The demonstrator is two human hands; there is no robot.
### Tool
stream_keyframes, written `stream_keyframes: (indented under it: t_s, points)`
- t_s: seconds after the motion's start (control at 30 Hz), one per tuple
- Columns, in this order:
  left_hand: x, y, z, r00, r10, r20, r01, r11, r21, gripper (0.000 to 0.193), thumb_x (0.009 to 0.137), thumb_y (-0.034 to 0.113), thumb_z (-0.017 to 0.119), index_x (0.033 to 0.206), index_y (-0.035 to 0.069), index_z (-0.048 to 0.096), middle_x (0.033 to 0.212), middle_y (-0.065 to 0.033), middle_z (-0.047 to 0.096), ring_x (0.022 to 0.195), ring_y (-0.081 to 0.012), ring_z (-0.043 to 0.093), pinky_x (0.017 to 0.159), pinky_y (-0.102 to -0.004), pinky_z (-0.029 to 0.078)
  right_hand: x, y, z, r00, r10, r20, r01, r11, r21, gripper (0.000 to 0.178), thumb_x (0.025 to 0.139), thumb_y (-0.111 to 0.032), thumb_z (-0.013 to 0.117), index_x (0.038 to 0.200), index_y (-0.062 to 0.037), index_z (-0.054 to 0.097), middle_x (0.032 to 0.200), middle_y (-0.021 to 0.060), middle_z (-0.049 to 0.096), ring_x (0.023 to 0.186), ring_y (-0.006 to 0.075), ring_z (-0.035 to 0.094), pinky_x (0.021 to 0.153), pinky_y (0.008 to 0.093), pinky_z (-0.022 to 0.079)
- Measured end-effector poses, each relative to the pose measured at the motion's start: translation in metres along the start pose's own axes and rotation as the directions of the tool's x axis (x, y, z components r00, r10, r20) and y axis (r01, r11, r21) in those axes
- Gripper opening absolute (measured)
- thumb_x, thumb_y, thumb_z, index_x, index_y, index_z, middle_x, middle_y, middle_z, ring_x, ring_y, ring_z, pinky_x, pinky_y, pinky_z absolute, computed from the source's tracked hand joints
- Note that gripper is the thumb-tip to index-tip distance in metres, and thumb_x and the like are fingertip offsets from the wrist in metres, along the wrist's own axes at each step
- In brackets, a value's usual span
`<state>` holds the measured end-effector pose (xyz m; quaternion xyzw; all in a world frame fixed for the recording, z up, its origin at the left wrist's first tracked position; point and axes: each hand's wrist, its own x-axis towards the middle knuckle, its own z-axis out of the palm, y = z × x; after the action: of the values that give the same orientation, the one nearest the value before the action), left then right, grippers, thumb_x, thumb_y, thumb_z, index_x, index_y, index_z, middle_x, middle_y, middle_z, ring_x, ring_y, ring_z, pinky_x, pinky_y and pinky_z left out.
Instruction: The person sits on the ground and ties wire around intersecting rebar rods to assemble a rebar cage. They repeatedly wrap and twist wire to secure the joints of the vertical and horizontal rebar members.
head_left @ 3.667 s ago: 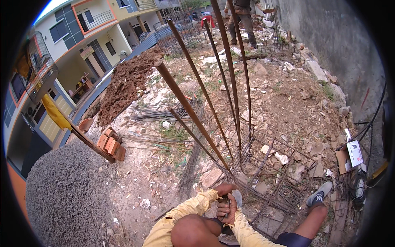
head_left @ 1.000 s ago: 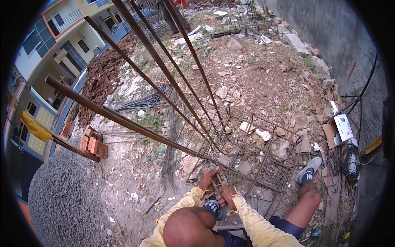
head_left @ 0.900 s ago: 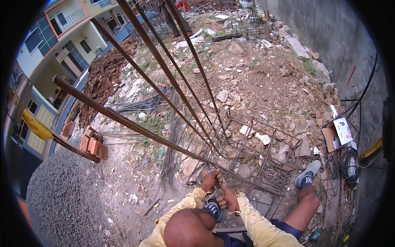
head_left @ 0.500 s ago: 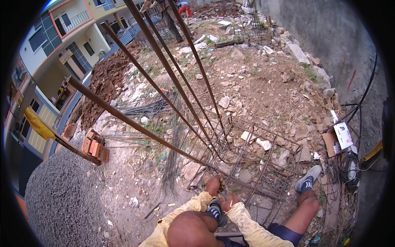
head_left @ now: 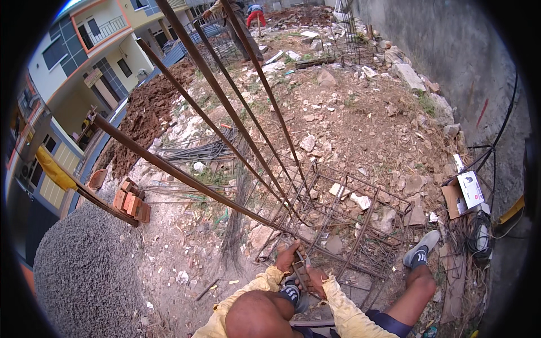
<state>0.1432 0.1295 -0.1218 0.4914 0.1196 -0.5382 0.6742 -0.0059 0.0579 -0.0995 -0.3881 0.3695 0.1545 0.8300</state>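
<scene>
My right hand point(head_left: 315, 281) is closed round the handles of grey metal pincers point(head_left: 301, 260), whose head points up toward the steel bars. Just left of it, my left hand point(head_left: 287, 257) is closed with its fingers bent beside the pincers' head; what it pinches is too small to make out. Both hands are at the near left end of a rusty rebar cage point(head_left: 360, 225) lying on the ground. Long upright steel bars point(head_left: 217, 93) rise from that end, and one thick bar point(head_left: 186, 174) slants toward the upper left.
A gravel heap point(head_left: 84, 270) lies at left, beside stacked red bricks point(head_left: 131, 200). Loose wire point(head_left: 234, 225) trails over the rubble. Near the concrete wall point(head_left: 451, 67) sit an opened cardboard box point(head_left: 469, 190) and black cable point(head_left: 480, 231). Two people stand at the far end.
My hands have drawn slightly apart; the left rose a little and the right shifted down and right. The pincers now show more clearly between them. The view has tilted slightly.
</scene>
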Motion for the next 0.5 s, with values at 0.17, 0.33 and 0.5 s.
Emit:
stream_keyframes:
  t_s: [0.17,0.33,0.5]
  points:
    - [0.012,-0.005,-0.011,0.994,0.102,-0.030,-0.101,0.994,0.034,0.035,0.090,0.047,0.062,0.079,0.015,0.057,0.070,0.0013,0.056,0.063,-0.0145,0.057,0.059,-0.0287,0.047,0.020,0.010,-0.015,0.967,-0.006,0.257,-0.079,0.945,0.318,0.069,0.090,-0.068,0.043,0.115,-0.0060,0.058,0.068,0.0008,0.056,0.053,0.0125,0.051,0.046,0.0247,0.039]
    - [-0.009,0.001,0.000,0.978,0.176,-0.109,-0.135,0.942,0.309,0.052,0.081,0.057,0.069,0.088,0.006,0.061,0.080,-0.0058,0.064,0.068,-0.0178,0.061,0.060,-0.0317,0.049,0.026,0.035,-0.008,0.539,-0.255,0.803,-0.650,0.480,0.589,0.067,0.089,-0.069,0.044,0.110,-0.0071,0.060,0.068,0.0017,0.057,0.048,0.0130,0.048,0.044,0.0255,0.037]
    - [-0.024,0.003,0.014,0.803,0.522,-0.287,-0.132,0.626,0.769,0.071,0.080,0.060,0.066,0.107,-0.006,0.060,0.092,-0.0238,0.067,0.085,-0.0371,0.064,0.076,-0.0427,0.048,-0.010,0.001,0.024,0.979,0.114,0.167,-0.171,0.906,0.388,0.062,0.090,-0.066,0.048,0.108,-0.0076,0.058,0.069,0.0031,0.054,0.044,0.0125,0.041,0.042,0.0239,0.031]
